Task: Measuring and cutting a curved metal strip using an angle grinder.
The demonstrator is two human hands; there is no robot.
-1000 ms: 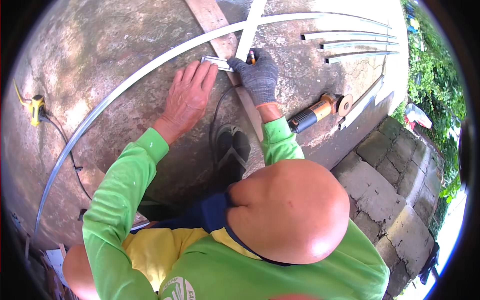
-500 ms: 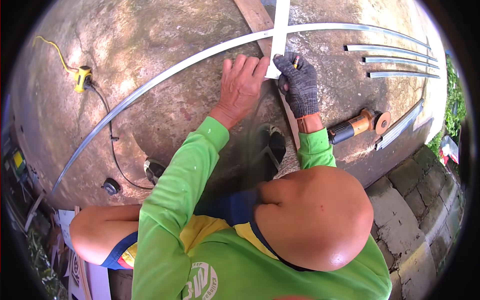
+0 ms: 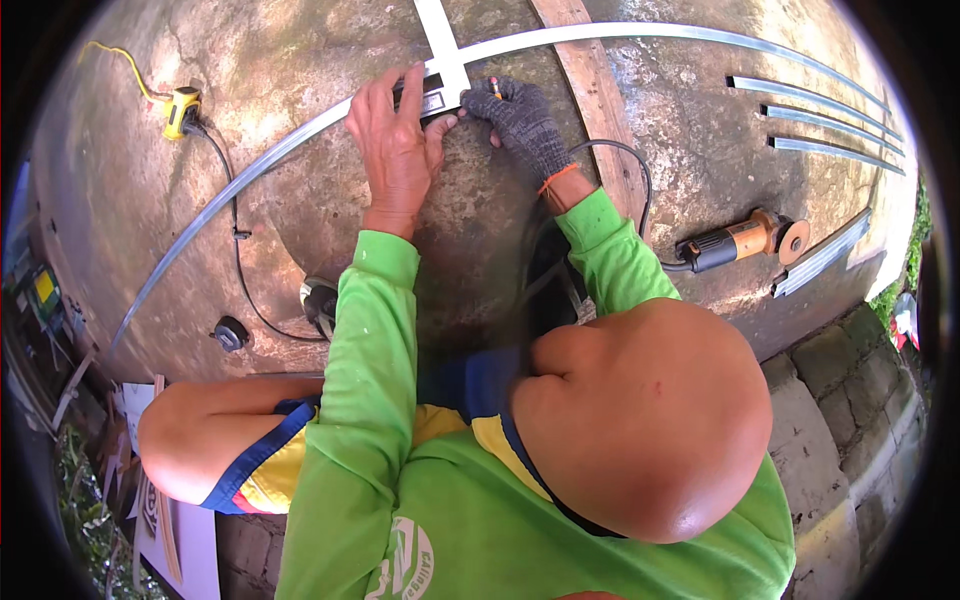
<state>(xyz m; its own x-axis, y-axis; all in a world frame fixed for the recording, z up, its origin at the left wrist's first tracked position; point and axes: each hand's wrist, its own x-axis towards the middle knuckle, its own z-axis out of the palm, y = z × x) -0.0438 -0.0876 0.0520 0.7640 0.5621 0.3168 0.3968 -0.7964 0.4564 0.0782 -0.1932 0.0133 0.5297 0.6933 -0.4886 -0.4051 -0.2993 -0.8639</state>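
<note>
A long, thin metal channel (image 3: 290,148) lies across the concrete, its line bent by the lens. Over it rests a flat metal square (image 3: 437,30), its pale blade crossing the channel and its short stock close to me. My bare left hand (image 3: 395,140) is closed on the stock, fingers over the channel and thumb at the near end. My right hand (image 3: 525,125), in a grey knit glove, is pinched round a slim marking pencil (image 3: 495,88) with a yellow-orange end, by the blade's near corner. Its tip is hidden.
A wooden plank (image 3: 590,75) runs under the channel. To the right lie an angle grinder (image 3: 745,240) with its cord, several short channel pieces (image 3: 830,122) and a bundle of channels (image 3: 825,252). At left are a yellow power outlet (image 3: 182,112) and a round black object (image 3: 230,333).
Both hands and the square have shifted left along the channel, off the plank. My left fingers now reach over the channel. The grinder's cord shows between plank and grinder.
</note>
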